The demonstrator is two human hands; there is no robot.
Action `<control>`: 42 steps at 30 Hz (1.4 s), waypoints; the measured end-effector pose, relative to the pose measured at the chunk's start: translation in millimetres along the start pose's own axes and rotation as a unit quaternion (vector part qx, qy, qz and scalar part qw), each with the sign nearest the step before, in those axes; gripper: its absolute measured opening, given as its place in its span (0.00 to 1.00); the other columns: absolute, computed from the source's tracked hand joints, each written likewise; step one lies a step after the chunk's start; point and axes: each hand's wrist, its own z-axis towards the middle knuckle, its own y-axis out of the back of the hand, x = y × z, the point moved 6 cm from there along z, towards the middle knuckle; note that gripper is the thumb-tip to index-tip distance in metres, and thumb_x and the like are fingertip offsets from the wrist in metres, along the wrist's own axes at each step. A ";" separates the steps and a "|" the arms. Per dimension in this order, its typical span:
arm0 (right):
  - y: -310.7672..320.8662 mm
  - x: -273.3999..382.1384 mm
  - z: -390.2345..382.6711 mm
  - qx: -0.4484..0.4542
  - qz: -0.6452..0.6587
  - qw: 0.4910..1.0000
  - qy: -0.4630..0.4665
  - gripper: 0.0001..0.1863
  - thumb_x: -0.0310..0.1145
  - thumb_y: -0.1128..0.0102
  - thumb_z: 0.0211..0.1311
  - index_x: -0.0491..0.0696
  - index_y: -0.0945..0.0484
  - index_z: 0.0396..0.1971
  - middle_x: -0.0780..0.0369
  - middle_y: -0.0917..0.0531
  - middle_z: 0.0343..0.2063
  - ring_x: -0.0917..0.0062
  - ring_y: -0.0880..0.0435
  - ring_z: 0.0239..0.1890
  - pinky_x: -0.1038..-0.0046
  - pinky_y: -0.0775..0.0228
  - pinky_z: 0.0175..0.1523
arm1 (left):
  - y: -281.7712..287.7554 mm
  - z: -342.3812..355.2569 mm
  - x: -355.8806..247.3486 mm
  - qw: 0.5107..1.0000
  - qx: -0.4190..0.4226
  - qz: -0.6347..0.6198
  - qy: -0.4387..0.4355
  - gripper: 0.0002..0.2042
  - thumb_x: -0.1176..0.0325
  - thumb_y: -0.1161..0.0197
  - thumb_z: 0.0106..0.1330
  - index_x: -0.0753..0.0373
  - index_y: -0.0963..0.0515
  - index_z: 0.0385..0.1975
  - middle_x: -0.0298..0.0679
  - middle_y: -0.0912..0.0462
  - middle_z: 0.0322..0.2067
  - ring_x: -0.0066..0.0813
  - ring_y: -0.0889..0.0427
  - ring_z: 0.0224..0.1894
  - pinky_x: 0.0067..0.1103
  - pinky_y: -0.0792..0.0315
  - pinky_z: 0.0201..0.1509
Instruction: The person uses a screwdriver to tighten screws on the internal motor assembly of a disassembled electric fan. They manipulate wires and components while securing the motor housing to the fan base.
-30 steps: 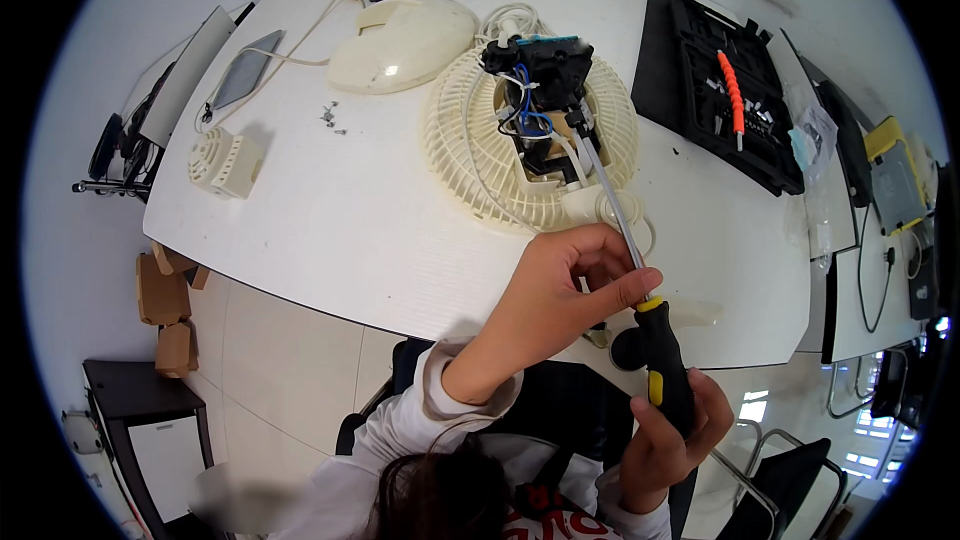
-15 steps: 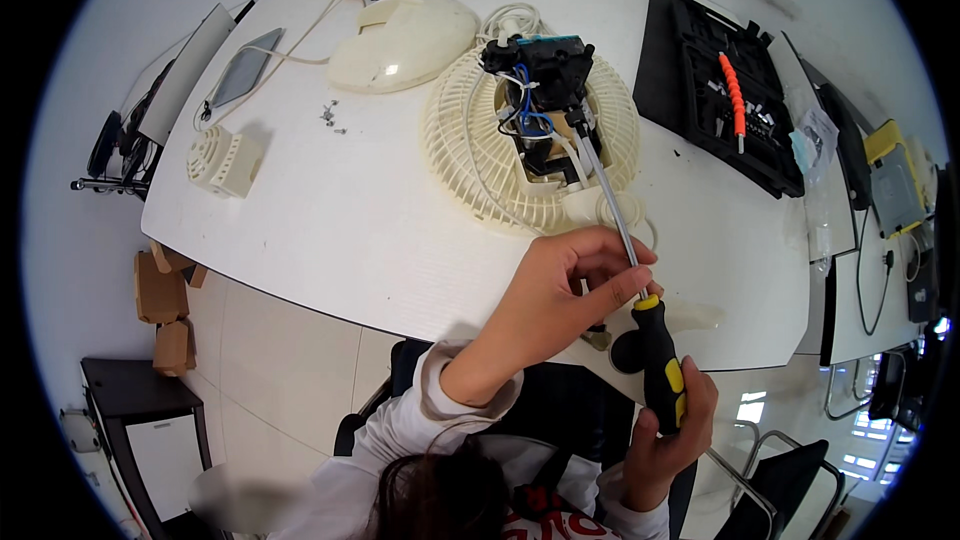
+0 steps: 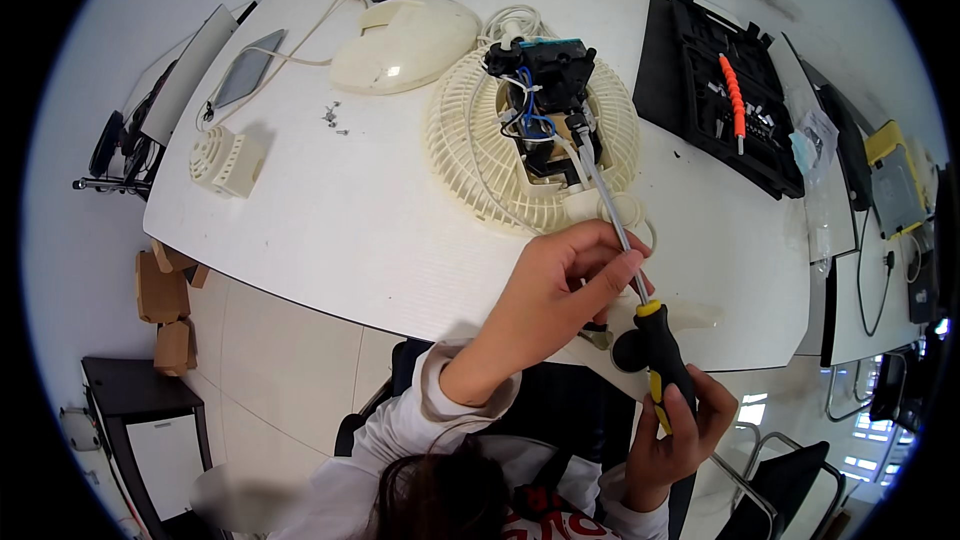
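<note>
A long screwdriver point(image 3: 657, 340) with a black and yellow handle slants up from the table's front edge. My right hand point(image 3: 685, 435) is closed round the lower end of its handle. Higher up, my left hand point(image 3: 565, 290) pinches the metal shaft between thumb and fingers. The far end of the shaft meets the black motor assembly point(image 3: 560, 70), beside its lower right part; the exact contact is too small to make out. Blue, black and white wires point(image 3: 530, 105) cross the assembly. Beneath it lies a round cream fan grille point(image 3: 460, 130).
Left of the grille are a cream rounded cover point(image 3: 405, 45), several small screws point(image 3: 331, 116) and a vented cream housing point(image 3: 226, 162). A black tool case point(image 3: 740, 90) holds bits and an orange flexible shaft point(image 3: 733, 100) at the right. A dark round object point(image 3: 629, 351) sits beside the handle.
The screwdriver handle has turned, showing its yellow patches on another side. My right hand has shifted slightly right and its fingers have changed position. The shaft's far end sits slightly lower.
</note>
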 end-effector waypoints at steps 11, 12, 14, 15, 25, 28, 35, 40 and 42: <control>19.5 -13.9 -17.5 -0.059 0.033 0.998 -0.011 0.25 0.25 0.32 0.56 0.59 0.26 0.52 0.52 0.29 0.48 0.64 0.25 0.44 0.69 0.30 0.43 | 13.0 -3.6 -68.0 0.587 -0.414 0.595 -0.360 0.11 0.67 0.28 0.51 0.52 0.17 0.35 0.37 0.26 0.45 0.39 0.32 0.47 0.31 0.41 0.49; 20.5 -14.6 -17.8 -0.058 0.034 0.998 -0.011 0.24 0.26 0.32 0.57 0.59 0.26 0.53 0.52 0.29 0.48 0.64 0.25 0.44 0.69 0.30 0.43 | 13.2 -1.7 -68.1 0.563 -0.420 0.607 -0.371 0.11 0.66 0.27 0.50 0.52 0.17 0.34 0.38 0.27 0.47 0.41 0.34 0.49 0.34 0.43 0.51; 21.6 -16.4 -18.7 -0.059 0.034 0.998 -0.006 0.24 0.26 0.32 0.57 0.59 0.26 0.53 0.52 0.29 0.48 0.64 0.25 0.43 0.69 0.30 0.43 | 15.1 1.4 -66.6 0.539 -0.433 0.618 -0.374 0.09 0.65 0.27 0.50 0.52 0.17 0.31 0.40 0.29 0.50 0.45 0.38 0.54 0.40 0.47 0.55; 21.6 -17.4 -19.5 -0.060 0.034 0.998 -0.005 0.24 0.26 0.32 0.57 0.59 0.26 0.53 0.52 0.29 0.48 0.64 0.25 0.43 0.70 0.30 0.43 | 15.0 2.5 -66.5 0.534 -0.433 0.618 -0.381 0.08 0.65 0.27 0.50 0.52 0.17 0.31 0.41 0.29 0.50 0.45 0.38 0.55 0.40 0.47 0.56; 18.4 -22.6 -21.4 -0.055 0.066 0.996 -0.001 0.22 0.28 0.33 0.58 0.58 0.26 0.52 0.51 0.29 0.49 0.64 0.26 0.43 0.69 0.30 0.41 | 13.9 12.4 -72.3 0.557 -0.410 0.628 -0.357 0.07 0.68 0.30 0.51 0.56 0.21 0.28 0.46 0.33 0.54 0.53 0.41 0.60 0.47 0.49 0.61; 16.7 -24.3 -23.7 -0.057 0.068 0.996 -0.003 0.21 0.28 0.33 0.58 0.57 0.26 0.51 0.51 0.29 0.49 0.64 0.25 0.43 0.69 0.31 0.42 | 17.0 16.5 -72.1 0.585 -0.397 0.610 -0.358 0.07 0.70 0.31 0.51 0.57 0.21 0.28 0.47 0.35 0.55 0.55 0.42 0.60 0.47 0.50 0.62; 12.1 -23.1 -21.3 -0.024 0.059 0.998 0.021 0.21 0.27 0.40 0.61 0.52 0.29 0.55 0.50 0.29 0.47 0.60 0.23 0.47 0.66 0.26 0.47 | 22.6 20.3 -72.1 0.634 -0.376 0.580 -0.347 0.08 0.71 0.30 0.48 0.56 0.21 0.27 0.48 0.38 0.57 0.55 0.45 0.61 0.46 0.52 0.63; 10.3 -23.4 -20.3 -0.024 0.065 0.997 0.018 0.21 0.26 0.40 0.60 0.51 0.29 0.54 0.50 0.29 0.47 0.60 0.23 0.47 0.65 0.27 0.47 | 24.0 20.8 -69.8 0.649 -0.364 0.578 -0.334 0.07 0.69 0.29 0.50 0.54 0.19 0.29 0.45 0.38 0.59 0.53 0.50 0.64 0.45 0.54 0.66; 9.7 -23.9 -19.9 -0.025 0.063 0.998 0.016 0.21 0.27 0.40 0.60 0.50 0.29 0.54 0.49 0.29 0.47 0.59 0.23 0.47 0.65 0.27 0.48 | 22.9 21.1 -69.6 0.645 -0.362 0.576 -0.347 0.08 0.70 0.29 0.49 0.54 0.20 0.28 0.46 0.38 0.58 0.54 0.49 0.63 0.45 0.53 0.65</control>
